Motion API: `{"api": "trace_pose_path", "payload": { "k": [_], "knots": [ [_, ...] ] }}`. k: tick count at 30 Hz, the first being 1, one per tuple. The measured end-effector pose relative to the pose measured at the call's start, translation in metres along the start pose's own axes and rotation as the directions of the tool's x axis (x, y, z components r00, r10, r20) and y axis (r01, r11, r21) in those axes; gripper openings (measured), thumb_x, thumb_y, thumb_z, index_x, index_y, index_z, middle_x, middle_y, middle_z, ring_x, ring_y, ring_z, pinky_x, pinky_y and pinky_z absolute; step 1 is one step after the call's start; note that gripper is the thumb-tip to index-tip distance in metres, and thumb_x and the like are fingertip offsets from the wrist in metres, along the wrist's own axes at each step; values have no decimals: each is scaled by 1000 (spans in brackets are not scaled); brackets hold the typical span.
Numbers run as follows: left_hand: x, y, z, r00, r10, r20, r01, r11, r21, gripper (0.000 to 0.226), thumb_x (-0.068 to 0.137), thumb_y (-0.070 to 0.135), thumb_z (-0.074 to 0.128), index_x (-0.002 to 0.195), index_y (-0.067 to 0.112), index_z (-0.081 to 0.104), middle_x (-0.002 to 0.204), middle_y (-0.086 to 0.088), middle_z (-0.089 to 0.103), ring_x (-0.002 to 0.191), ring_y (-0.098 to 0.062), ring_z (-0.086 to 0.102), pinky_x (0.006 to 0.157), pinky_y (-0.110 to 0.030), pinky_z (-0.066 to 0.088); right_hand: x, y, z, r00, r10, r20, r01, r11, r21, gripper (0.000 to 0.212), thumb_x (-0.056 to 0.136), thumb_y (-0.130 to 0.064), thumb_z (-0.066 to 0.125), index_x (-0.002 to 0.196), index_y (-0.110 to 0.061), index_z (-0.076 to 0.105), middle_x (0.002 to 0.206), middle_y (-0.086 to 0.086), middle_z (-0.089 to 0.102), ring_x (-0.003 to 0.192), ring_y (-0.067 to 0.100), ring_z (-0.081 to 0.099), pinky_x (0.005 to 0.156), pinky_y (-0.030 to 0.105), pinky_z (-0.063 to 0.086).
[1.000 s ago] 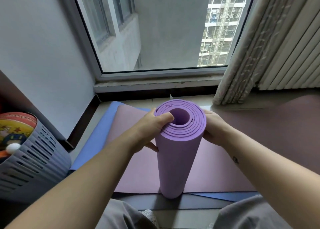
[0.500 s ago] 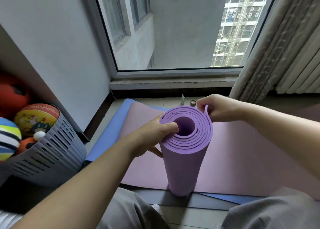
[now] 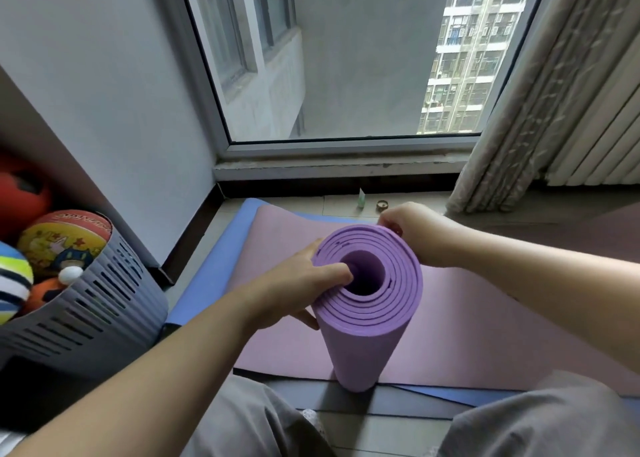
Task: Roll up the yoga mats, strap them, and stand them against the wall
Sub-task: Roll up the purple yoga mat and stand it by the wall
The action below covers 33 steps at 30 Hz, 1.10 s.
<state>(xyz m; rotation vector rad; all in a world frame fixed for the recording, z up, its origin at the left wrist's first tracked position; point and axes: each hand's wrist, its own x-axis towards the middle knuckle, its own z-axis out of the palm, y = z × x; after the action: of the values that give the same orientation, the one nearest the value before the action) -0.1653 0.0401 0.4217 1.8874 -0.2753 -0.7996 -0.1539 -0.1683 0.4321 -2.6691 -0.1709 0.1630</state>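
Status: one purple foam yoga mat (image 3: 370, 332) is rolled into a cylinder. It stands upright on end, base at the near edge of the flat pink yoga mat (image 3: 485, 335).

Left hand (image 3: 294, 290) grips the top rim, one digit hooked into the hollow core and the rest curled on the outside. Right hand (image 3: 415, 235) pinches the outer layer's edge at the far side of the rim. My read: snugging the roll tight.

No strap on it, none in view. The roll is well apart from the white wall (image 3: 104, 110), not leaning on it.

Left to do, as I judge it:
- Strap this roll and stand it at the wall.
- Roll and strap the pink mat and the flat blue yoga mat (image 3: 214, 266) under it.

Count:
- Mats: 3 certain (1 rolled, 2 flat and stacked). The dark reddish sheet (image 3: 588, 228) far right could be a fourth, can't tell.
- Straps: 0.
- One grey slotted plastic basket (image 3: 86, 318), at least three balls in it.
- Hands: 2, both busy.
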Motion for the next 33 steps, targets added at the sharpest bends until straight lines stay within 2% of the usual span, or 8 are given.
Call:
{"api": "trace_pose_path", "payload": {
  "k": [2, 5, 8, 14, 19, 24, 29, 33],
  "knots": [
    [0, 0, 4, 1000, 5, -15, -6, 1000, -9, 58, 67, 37, 59, 124, 37, 48, 108, -3, 66, 92, -24, 67, 70, -43, 60, -4, 0, -1, 993, 119, 24, -121, 980, 158, 13, 85, -17, 69, 74, -16, 63, 70, -3, 64, 63, 10, 55, 53, 12, 41],
    [1, 0, 7, 997, 10, -82, -12, 1000, -25, 58, 67, 40, 58, 124, 37, 47, 108, -2, 66, 92, -23, 67, 71, -48, 60, -23, -6, -16, 942, 135, 307, -308, 710, 633, 24, 96, -25, 51, 87, -13, 70, 84, 3, 71, 78, 13, 63, 76, 32, 51],
    [3, 3, 11, 993, 18, -115, -22, 999, -31, 53, 76, 42, 59, 127, 39, 45, 111, 2, 65, 96, -21, 66, 72, -50, 59, -43, -14, -23, 910, 33, 412, -303, 732, 611, 17, 91, -30, 58, 105, -24, 67, 99, -4, 72, 98, 15, 65, 87, 48, 51],
    [5, 11, 30, 993, 11, -116, -13, 1000, -15, 64, 67, 56, 61, 127, 44, 44, 125, -1, 55, 106, -25, 60, 69, -52, 59, -47, -22, -3, 963, 268, -7, -232, 847, 478, 20, 76, -7, 66, 94, -16, 65, 87, 7, 70, 74, 19, 67, 64, 34, 58],
    [5, 23, 28, 980, 153, -130, -149, 988, 38, 79, 54, 66, 62, 128, 49, 40, 128, 0, 51, 106, -22, 60, 63, -47, 60, -50, -22, -13, 966, 190, -177, -89, 883, 461, 32, 74, -3, 60, 100, -21, 69, 85, 1, 72, 79, 16, 70, 75, 37, 59],
    [23, 48, 7, 937, 281, -208, -253, 956, 152, 64, 71, 44, 72, 129, 48, 42, 122, -1, 53, 96, -17, 62, 60, -40, 61, -26, -22, -33, 943, 67, -327, 60, 929, 365, 41, 74, -6, 65, 110, -24, 67, 93, -5, 71, 88, 11, 66, 83, 29, 55],
    [74, 85, -29, 949, 292, -120, -261, 940, 222, 65, 65, 42, 72, 125, 40, 46, 115, 6, 60, 95, -8, 61, 73, -24, 56, 33, -5, -50, 922, -5, -386, 137, 939, 315, 40, 73, -8, 67, 111, -22, 68, 92, -5, 70, 88, 10, 65, 81, 23, 52],
    [146, 93, -48, 928, 350, -130, -300, 906, 297, 73, 57, 38, 68, 127, 34, 47, 114, 9, 62, 105, -9, 61, 95, -31, 50, 92, 33, -48, 912, -6, -410, 184, 899, 397, 45, 64, -18, 62, 108, -26, 66, 91, -16, 67, 86, 0, 63, 77, 12, 48]
  ]
}}
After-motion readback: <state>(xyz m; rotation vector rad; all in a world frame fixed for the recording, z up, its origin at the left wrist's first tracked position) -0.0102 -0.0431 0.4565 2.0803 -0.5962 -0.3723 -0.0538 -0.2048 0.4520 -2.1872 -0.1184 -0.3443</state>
